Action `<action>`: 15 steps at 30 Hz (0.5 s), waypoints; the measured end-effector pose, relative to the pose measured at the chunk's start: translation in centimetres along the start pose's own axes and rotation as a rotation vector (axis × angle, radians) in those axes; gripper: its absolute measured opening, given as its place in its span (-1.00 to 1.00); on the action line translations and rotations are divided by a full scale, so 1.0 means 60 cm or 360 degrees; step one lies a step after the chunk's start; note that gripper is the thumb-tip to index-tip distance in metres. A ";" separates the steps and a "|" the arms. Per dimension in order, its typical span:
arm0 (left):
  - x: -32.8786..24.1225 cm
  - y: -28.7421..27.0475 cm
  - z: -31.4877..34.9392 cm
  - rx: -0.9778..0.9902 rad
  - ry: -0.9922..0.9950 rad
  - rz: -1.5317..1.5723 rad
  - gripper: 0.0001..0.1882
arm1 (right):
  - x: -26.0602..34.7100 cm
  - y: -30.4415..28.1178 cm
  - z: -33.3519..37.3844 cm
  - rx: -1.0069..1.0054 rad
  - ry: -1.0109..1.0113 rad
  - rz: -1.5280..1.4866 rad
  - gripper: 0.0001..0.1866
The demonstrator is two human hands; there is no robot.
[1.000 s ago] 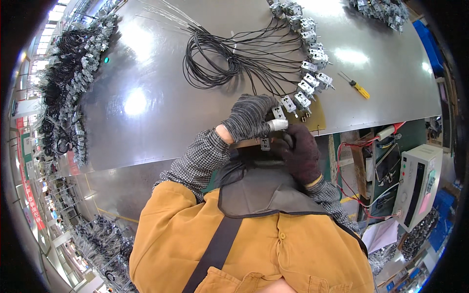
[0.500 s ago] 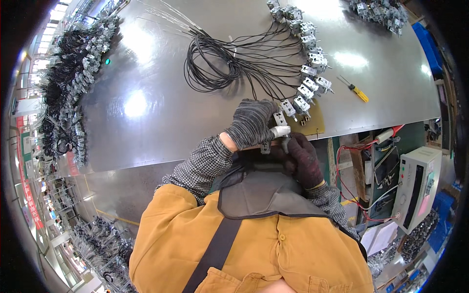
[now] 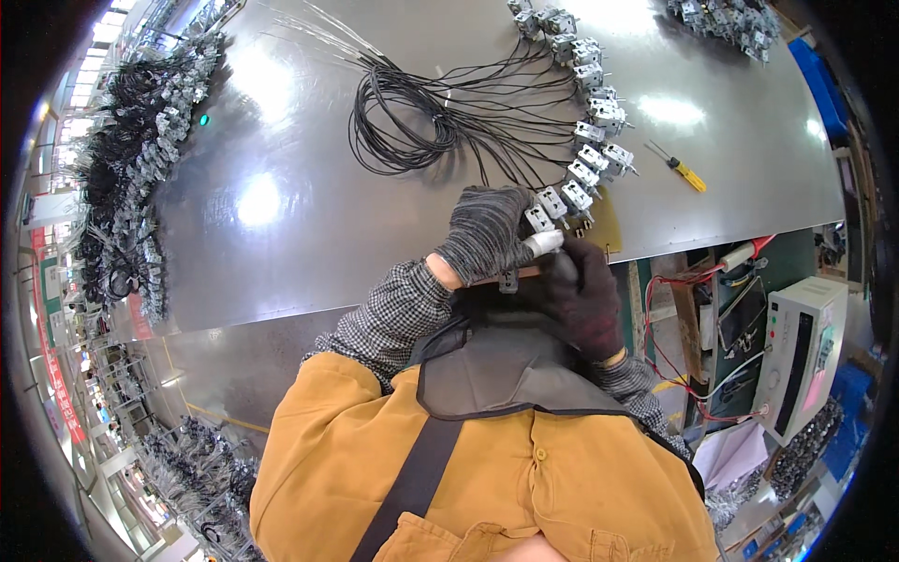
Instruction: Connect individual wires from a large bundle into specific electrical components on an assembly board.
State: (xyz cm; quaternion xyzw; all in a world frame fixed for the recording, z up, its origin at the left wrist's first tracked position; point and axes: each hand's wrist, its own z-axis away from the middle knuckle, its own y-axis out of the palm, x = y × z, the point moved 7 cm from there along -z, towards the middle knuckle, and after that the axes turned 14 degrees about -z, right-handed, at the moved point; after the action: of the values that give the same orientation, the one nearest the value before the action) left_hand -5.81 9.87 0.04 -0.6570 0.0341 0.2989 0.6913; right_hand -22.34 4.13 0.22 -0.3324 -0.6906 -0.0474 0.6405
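My left hand (image 3: 485, 234), in a grey striped knit glove with a white-wrapped thumb, is closed at the table's front edge. It grips a small silver box-shaped metal unit (image 3: 539, 219), the nearest of a row. Beside it, my right hand (image 3: 588, 298) in a dark maroon glove has its fingers pinched close to the left thumb; what they hold is hidden. Another grey unit (image 3: 508, 281) shows just below my left hand. More silver units (image 3: 588, 157) curve away up the table, joined to a coiled bundle of black cables (image 3: 403, 122).
A yellow-handled screwdriver (image 3: 688, 175) lies right of the row. An amber board (image 3: 607, 225) sits at the front edge. Heaps of similar cabled parts (image 3: 140, 178) line the left side. At lower right stands a beige instrument box (image 3: 801, 356) with red leads (image 3: 653, 323).
My right hand has risen slightly, its fingers moving up toward the left thumb and the nearest unit. My left hand stays almost where it was.
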 end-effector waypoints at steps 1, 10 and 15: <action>0.003 0.001 0.000 0.0001 -0.0095 0.0044 -0.38 | 0.011 -0.003 -0.005 0.0086 -0.0158 -0.0124 -0.54; -0.027 -0.042 0.088 -0.0502 0.0333 -0.0122 -0.12 | -0.073 0.042 0.049 -0.0220 0.1373 -0.2145 -0.58; -0.009 0.008 0.124 -0.0346 0.0422 -0.0535 -0.18 | -0.098 0.050 0.041 0.0013 0.1223 -0.1977 -0.55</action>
State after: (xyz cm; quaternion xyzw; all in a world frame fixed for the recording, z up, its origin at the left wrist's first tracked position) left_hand -9.02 16.59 0.86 -0.7575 -0.0177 0.0926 0.6460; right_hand -23.12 5.31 -6.66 0.1632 -0.4784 -0.5128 0.6939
